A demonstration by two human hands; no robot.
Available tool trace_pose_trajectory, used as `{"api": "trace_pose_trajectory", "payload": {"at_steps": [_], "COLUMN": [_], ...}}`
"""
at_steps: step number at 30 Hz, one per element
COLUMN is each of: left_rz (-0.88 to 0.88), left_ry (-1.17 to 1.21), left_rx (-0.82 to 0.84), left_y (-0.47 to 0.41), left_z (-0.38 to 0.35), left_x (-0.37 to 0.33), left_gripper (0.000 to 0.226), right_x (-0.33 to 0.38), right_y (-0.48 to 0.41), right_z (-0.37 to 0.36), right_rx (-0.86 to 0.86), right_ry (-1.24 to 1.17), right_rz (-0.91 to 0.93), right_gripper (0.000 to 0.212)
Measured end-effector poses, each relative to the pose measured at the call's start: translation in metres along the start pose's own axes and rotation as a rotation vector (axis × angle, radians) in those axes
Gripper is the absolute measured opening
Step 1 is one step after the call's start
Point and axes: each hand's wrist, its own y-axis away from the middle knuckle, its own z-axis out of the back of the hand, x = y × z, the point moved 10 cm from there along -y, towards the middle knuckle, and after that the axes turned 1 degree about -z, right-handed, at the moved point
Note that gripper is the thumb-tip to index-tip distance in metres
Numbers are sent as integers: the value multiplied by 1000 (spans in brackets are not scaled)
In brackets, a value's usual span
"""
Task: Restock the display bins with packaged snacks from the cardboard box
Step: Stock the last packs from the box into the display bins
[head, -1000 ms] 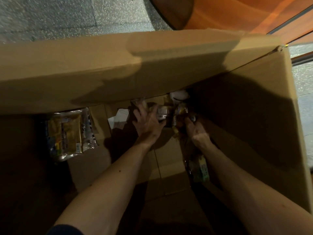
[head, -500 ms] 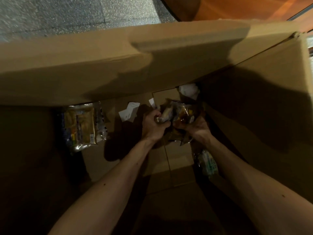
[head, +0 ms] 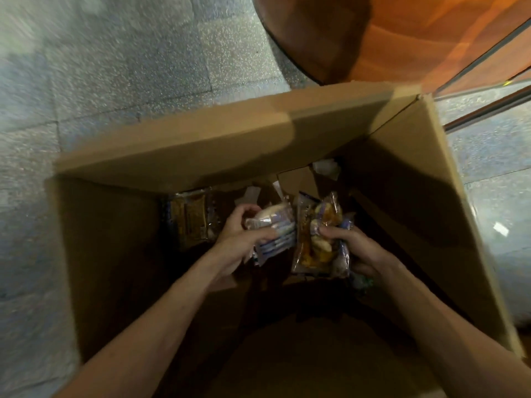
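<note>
I look down into a large open cardboard box (head: 230, 145) on the floor. My left hand (head: 241, 239) grips a small stack of clear snack packets with pale bread and blue stripes (head: 275, 228). Beside it, my right hand (head: 356, 251) grips a clear packet of yellow-brown pastries (head: 319, 239), with another packet partly hidden behind it. Both hands are raised above the box bottom. A brown snack packet (head: 191, 216) lies at the far left of the box bottom.
Scraps of white paper (head: 326, 168) lie in the far corner of the box. A greenish packet (head: 363, 282) peeks out under my right wrist. Grey speckled floor (head: 115, 67) surrounds the box. An orange wooden counter (head: 402, 33) stands behind it.
Both hands have lifted up and back from the box bottom with their packets. The view has pulled away, so the box rim and floor now show.
</note>
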Motion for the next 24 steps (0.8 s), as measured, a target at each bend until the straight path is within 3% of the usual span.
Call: {"api": "trace_pose_trajectory", "payload": {"at_steps": [3, 6, 7, 11, 13, 14, 16, 18, 19, 20, 22, 24], "left_rz": [-37, -108, -138, -215, -218, -208, -213, -212, -201, -195, -196, -205], "left_ry": [59, 19, 3, -16, -19, -18, -33, -96, -138, -193, -279, -403], "left_rx": [89, 251, 298, 472, 570, 629, 722, 789, 812, 831, 857, 901], "left_y": [51, 105, 122, 191, 228, 250, 297, 346, 370, 397, 451, 499], "left_z": [-12, -44, -57, -121, -159, -183, -233, -287, -315, -344, -393, -444], "left_x": [-39, -73, -82, -100, -94, -86, -67, -37, -16, 5, 48, 97], "left_gripper": [68, 66, 64, 55, 56, 58, 61, 85, 99, 99, 55, 22], "right_x": [17, 26, 28, 5, -19, -36, -78, -135, -167, -198, -270, -344], "right_y": [58, 121, 146, 246, 303, 333, 395, 461, 494, 526, 581, 634], "right_z": [-13, -13, -13, 22, 41, 51, 69, 94, 105, 114, 129, 142], "right_rx": [78, 112, 110, -20, -24, -30, -50, -140, -189, -219, -257, -336], "right_ry": [-70, -92, -108, -315, -427, -474, -552, -638, -686, -720, -794, -837], "right_rz": [61, 192, 235, 389, 498, 542, 606, 674, 713, 750, 812, 874], "right_gripper": [51, 80, 79, 43, 22, 22, 38, 25, 28, 41, 64, 65]}}
